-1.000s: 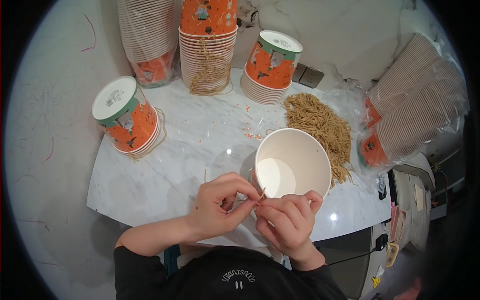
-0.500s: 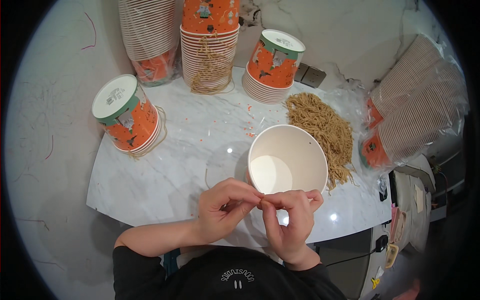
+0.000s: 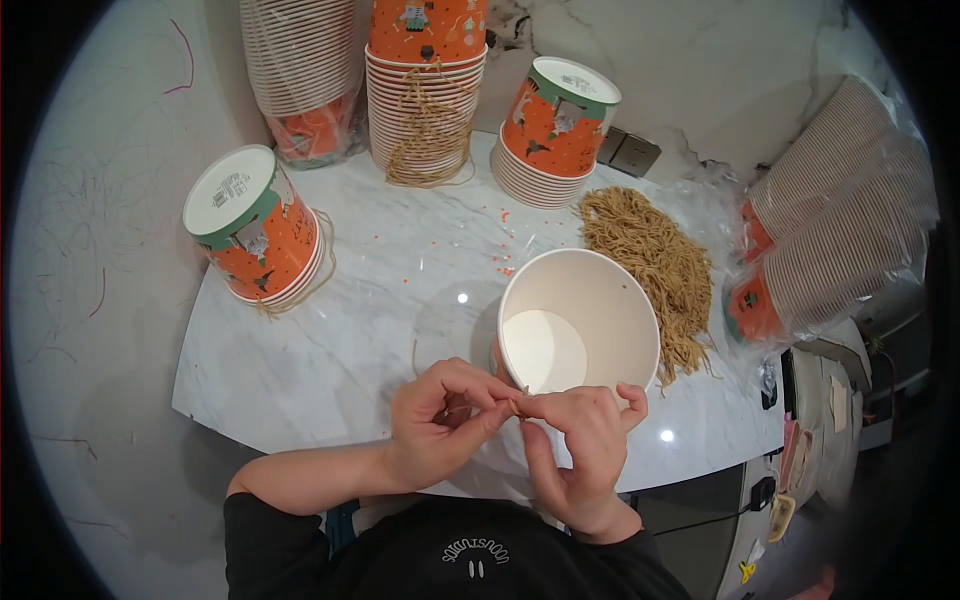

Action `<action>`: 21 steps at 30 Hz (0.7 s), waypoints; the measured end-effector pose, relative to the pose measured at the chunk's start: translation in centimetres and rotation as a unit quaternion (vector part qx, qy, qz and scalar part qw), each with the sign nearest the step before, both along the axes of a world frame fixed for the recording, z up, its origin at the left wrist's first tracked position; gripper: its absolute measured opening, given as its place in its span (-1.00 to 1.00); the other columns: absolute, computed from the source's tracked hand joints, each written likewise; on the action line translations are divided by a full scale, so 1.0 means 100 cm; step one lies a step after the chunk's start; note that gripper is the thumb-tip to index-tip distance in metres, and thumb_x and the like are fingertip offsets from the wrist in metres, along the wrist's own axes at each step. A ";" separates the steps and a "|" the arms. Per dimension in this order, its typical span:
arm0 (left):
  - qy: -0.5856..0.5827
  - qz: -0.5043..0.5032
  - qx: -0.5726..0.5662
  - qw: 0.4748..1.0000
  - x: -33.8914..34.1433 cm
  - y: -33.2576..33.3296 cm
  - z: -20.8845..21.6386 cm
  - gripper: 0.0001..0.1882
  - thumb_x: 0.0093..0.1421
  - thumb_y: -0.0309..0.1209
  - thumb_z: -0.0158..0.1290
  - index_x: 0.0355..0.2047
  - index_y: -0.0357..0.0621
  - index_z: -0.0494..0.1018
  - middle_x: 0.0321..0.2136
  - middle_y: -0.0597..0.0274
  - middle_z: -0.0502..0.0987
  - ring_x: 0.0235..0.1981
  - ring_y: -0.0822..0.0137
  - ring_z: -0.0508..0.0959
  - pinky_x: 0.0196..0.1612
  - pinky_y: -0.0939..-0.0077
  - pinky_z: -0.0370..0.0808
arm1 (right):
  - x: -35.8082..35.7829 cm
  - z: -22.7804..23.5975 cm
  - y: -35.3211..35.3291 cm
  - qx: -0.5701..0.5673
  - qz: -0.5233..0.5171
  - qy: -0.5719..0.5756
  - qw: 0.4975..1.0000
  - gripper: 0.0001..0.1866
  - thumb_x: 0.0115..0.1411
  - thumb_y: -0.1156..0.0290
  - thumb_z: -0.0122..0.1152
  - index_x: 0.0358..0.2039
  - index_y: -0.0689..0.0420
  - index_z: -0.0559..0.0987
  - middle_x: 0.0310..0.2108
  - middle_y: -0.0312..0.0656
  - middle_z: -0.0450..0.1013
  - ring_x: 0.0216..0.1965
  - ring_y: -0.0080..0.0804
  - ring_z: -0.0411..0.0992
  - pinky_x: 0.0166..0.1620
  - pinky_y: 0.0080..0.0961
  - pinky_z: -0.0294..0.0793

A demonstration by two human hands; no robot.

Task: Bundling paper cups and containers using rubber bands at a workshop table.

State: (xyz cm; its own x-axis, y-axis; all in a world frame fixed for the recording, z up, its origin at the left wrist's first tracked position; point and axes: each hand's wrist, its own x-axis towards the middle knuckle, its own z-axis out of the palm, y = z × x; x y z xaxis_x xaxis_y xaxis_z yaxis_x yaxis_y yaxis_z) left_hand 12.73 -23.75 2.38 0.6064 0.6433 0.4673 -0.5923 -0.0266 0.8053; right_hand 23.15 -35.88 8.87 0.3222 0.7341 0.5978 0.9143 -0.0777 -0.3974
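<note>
A paper bucket, white inside, tips its open mouth toward me and shows a small hole below the rim on its far right side. At its near rim my left hand and my right hand meet, thumbs and forefingers closed in a pinch. Between the fingertips a short bit of tan cord shows; the rest of it is hidden by the fingers. A heap of tan cords lies just right of the bucket, partly behind it.
Orange-and-green buckets stand upside down in a short stack at left, a tall stack with cords hanging, and another stack behind. Plastic-wrapped stacks are at back left and right. A wall socket is behind.
My pinched fingertips have shifted slightly left and down, and more of the cord shows between them. The right little finger has lifted a little.
</note>
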 end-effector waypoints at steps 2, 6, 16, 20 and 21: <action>0.012 -0.003 0.012 1.000 -0.001 0.003 -0.003 -0.83 0.21 -0.71 0.14 -0.26 -0.21 0.46 -0.24 0.19 0.64 -0.55 0.74 0.34 -0.54 0.78 0.24 | 0.000 0.001 0.000 0.004 0.008 0.021 1.000 -0.72 0.04 0.59 0.31 -0.24 -0.04 0.63 -0.38 -0.54 0.50 -0.34 -0.52 0.41 0.08 -0.22 -0.01; 0.041 -0.014 0.028 0.999 -0.003 0.005 -0.004 -0.82 0.20 -0.70 0.16 -0.26 -0.16 0.49 -0.25 0.21 0.67 -0.61 0.79 0.26 -0.58 0.80 0.18 | 0.006 -0.002 0.000 0.000 0.015 0.027 1.000 -0.74 0.05 0.60 0.30 -0.26 -0.03 0.62 -0.36 -0.51 0.50 -0.29 -0.51 0.41 0.09 -0.21 -0.02; 0.090 0.017 0.201 0.975 -0.009 0.019 0.017 -0.78 0.02 -0.59 0.35 -0.30 -0.11 0.63 -0.10 0.23 0.51 -0.65 0.76 0.20 -0.60 0.81 0.13 | 0.005 -0.003 0.004 0.011 0.017 0.092 0.996 -0.80 0.10 0.58 0.25 -0.29 -0.01 0.55 -0.34 -0.45 0.48 -0.22 -0.44 0.41 0.09 -0.21 -0.04; 0.137 -0.021 0.095 0.986 -0.008 0.018 0.020 -0.83 0.08 -0.61 0.30 -0.30 -0.14 0.64 -0.09 0.30 0.45 -0.63 0.77 0.19 -0.58 0.78 0.13 | 0.004 -0.002 0.004 0.001 0.021 0.070 0.997 -0.77 0.06 0.59 0.28 -0.29 -0.03 0.58 -0.33 -0.46 0.48 -0.20 -0.45 0.41 0.12 -0.21 -0.06; 0.147 -0.041 0.052 0.987 -0.008 0.018 0.018 -0.85 0.10 -0.61 0.29 -0.30 -0.15 0.63 -0.08 0.31 0.43 -0.62 0.77 0.19 -0.57 0.78 0.14 | 0.005 -0.003 0.004 0.001 0.021 0.070 0.997 -0.77 0.06 0.59 0.28 -0.29 -0.03 0.58 -0.33 -0.46 0.48 -0.20 -0.45 0.41 0.12 -0.21 -0.06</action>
